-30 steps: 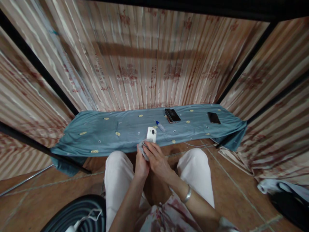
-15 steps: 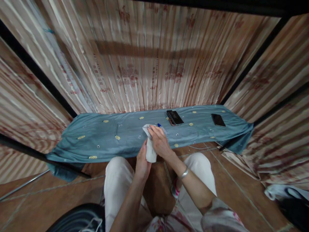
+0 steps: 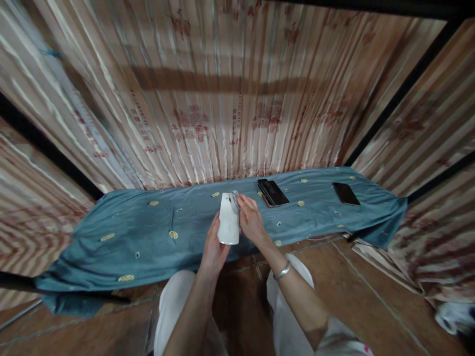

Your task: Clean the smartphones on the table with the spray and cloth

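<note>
A white phone (image 3: pixel 229 226) with rounded corners is tilted up over my lap, its pale face towards me and small dark marks near its top. My left hand (image 3: pixel 214 249) grips it along the left side and lower part, fingers wrapped behind. Pinched in my right hand (image 3: pixel 251 220) is a light grey cloth (image 3: pixel 234 199), pressed against the phone's upper right edge. Much of the cloth is hidden by the fingers. Past my right hand, two stacked dark phones (image 3: pixel 274 193) lie on the patterned blue-green cloth cover (image 3: pixel 196 217).
Another dark phone (image 3: pixel 346 193) lies farther right on the covered low bench. Black frame bars (image 3: pixel 404 89) rise at both sides, with a pleated curtain (image 3: pixel 222 99) behind. Below are brown floor tiles (image 3: pixel 345 296), with a white item (image 3: pixel 454 316) at the lower right.
The white phone has turned so its broad face shows. The cloth has shifted to its upper right edge. The blue item near my right hand no longer shows; the view has tilted slightly.
</note>
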The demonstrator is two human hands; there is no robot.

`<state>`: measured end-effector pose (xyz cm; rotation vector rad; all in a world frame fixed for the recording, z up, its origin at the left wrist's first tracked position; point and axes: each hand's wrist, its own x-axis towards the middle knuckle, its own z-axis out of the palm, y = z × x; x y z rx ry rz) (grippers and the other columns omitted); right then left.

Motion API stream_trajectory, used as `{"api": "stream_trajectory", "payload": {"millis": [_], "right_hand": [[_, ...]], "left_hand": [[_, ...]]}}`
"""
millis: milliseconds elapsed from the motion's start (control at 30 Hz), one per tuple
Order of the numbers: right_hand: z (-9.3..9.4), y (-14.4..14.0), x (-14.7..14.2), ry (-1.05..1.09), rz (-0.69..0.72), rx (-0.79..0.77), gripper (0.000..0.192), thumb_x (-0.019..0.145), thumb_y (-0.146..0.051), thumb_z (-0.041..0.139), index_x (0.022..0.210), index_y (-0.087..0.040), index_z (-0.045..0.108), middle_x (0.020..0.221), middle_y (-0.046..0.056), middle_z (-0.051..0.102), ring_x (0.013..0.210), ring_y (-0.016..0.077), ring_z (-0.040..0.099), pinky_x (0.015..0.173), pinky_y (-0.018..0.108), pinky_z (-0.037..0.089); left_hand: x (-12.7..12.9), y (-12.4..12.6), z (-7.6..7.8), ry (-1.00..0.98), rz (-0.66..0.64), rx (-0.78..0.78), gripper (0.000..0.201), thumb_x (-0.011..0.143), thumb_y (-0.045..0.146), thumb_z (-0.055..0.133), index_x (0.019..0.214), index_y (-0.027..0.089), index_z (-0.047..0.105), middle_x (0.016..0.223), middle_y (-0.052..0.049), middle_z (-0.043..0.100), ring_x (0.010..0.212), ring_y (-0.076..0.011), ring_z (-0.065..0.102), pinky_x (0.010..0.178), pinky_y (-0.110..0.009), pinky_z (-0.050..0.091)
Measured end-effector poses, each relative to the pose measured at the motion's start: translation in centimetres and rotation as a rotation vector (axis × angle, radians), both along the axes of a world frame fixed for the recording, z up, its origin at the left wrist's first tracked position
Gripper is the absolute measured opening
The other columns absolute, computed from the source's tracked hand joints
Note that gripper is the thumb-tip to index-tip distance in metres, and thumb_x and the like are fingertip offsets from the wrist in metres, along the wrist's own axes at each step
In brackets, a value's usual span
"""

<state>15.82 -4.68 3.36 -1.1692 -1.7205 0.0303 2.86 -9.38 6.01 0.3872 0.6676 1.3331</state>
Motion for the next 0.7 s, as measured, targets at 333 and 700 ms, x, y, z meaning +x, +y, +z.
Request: {"api": "stream_trajectory", "payload": {"millis": [333, 700], "right_hand": [[-3.1, 1.9, -2.0, -0.045, 0.116, -0.166, 0.058, 0.080, -0.002, 0.037, 0.134, -0.014, 0.056, 0.139, 0.014, 0.054, 0.129, 0.0252, 0.047, 0.110, 0.048, 0.040], [-3.7, -0.4, -3.4, -0.074, 0.198, -0.159, 0.052, 0.086, -0.005, 0.036, 0.131, -0.018, 0.058, 0.133, 0.011, 0.059, 0.123, 0.0224, 0.053, 0.105, 0.045, 0.046]], "left_hand": [[-1.5, 6.0, -3.2, -0.137, 0.020, -0.103, 0.040, 0.091, 0.020, 0.050, 0.130, 0.018, 0.057, 0.104, -0.006, 0.075, 0.098, -0.0184, 0.069, 0.094, -0.031, 0.052], [-3.8, 6.9, -3.6, -0.209, 0.066, -0.218, 0.039, 0.090, 0.017, 0.050, 0.129, 0.015, 0.056, 0.081, -0.006, 0.074, 0.069, -0.0178, 0.070, 0.073, -0.034, 0.057]]}}
